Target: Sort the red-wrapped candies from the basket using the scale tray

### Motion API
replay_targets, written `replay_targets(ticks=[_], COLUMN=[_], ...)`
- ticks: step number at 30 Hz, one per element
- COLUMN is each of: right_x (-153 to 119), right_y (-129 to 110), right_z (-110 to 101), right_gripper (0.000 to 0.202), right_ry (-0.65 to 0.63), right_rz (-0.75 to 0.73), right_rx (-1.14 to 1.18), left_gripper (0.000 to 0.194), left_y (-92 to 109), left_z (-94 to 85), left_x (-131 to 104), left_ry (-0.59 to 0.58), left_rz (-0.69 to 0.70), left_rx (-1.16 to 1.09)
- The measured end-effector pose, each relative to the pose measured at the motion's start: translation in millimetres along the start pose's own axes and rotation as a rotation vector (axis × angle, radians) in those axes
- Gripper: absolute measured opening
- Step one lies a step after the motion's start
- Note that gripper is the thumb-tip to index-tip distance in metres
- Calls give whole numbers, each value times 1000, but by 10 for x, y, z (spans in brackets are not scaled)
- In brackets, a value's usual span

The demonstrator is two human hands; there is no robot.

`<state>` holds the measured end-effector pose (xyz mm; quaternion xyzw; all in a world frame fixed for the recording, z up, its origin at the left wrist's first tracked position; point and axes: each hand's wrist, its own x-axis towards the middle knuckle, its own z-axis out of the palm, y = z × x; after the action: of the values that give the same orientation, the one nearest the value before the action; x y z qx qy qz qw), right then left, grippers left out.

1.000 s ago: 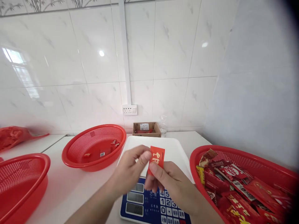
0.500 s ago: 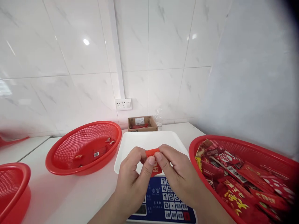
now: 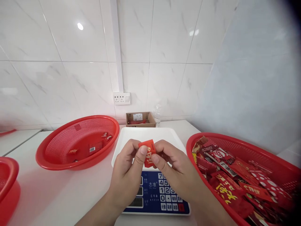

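Observation:
Between my two hands is a small red snack packet (image 3: 149, 154) with gold lettering. My left hand (image 3: 130, 168) pinches its left side, thumb on the front. At the packet's lower right, my right hand (image 3: 172, 164) grips with thumb and fingers; some of its fingertips are hidden. Both hands are over a digital scale, in front of its white pan (image 3: 164, 133). Its blue keypad panel (image 3: 152, 196) shows below and between my wrists.
To the right is a large red basket (image 3: 195, 139) full of red snack packets. Another red basket (image 3: 56, 133), with a few packets, stands left, and part of a third (image 3: 10, 175) shows at the edge. Behind the scale are a cardboard box (image 3: 141, 125) and a clear plastic bottle (image 3: 157, 112).
The packet has turned and tilted, so more of its front shows. My fingers have shifted on it, with the hands a little farther apart. The view has moved slightly.

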<state>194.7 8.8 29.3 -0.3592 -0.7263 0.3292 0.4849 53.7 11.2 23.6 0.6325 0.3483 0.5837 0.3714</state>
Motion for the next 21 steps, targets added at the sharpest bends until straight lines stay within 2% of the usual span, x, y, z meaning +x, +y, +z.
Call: replay_targets(ticks=[6,17,21], right_x=[-16,-30,-33], right_y=[-18,-58,-75], right_z=[-23,-77,-63], right_gripper=[21,10,11], right_ry=[43,85,134], right_rz=[38,107,56], right_rx=[24,32,-52], left_gripper=[18,11,11], left_y=[14,62,56], left_z=[-29,-46,-25], left_x=[17,4,-27], left_ry=[-168,-150,-141], left_rz=[-35,-88,-104], left_rx=[-25,0,-16])
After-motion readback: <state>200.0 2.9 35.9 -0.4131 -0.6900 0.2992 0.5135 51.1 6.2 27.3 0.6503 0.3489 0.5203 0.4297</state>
